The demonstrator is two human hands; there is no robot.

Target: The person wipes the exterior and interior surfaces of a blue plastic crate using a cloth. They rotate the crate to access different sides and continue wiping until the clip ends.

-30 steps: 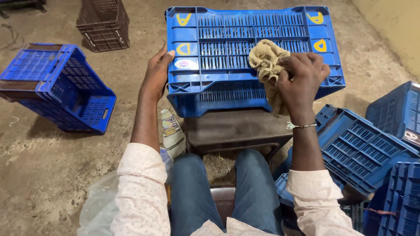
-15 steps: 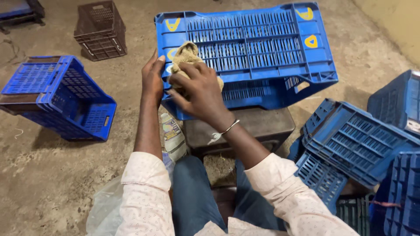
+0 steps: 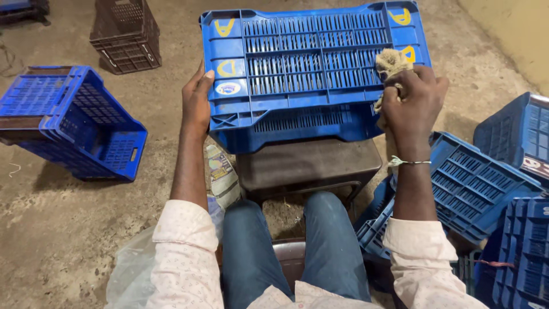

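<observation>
Rag (image 3: 390,62) now at crate's (image 3: 309,63) right edge, right-hand fingers (image 3: 409,91) clenched around it; left hand (image 3: 196,103) still gripping left rim.

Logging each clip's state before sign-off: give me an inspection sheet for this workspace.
Surface: dirt floor; dark stool under the crate.
Job's things: blue crate upturned on the stool; tan rag on its right side.
Clutter: blue crates at left, more crates at right, brown crate, plastic bag.
Hands: left hand grips the crate's left edge; right hand holds the rag.
Cables: nothing seen.
Surroundings: wall at upper right.
</observation>
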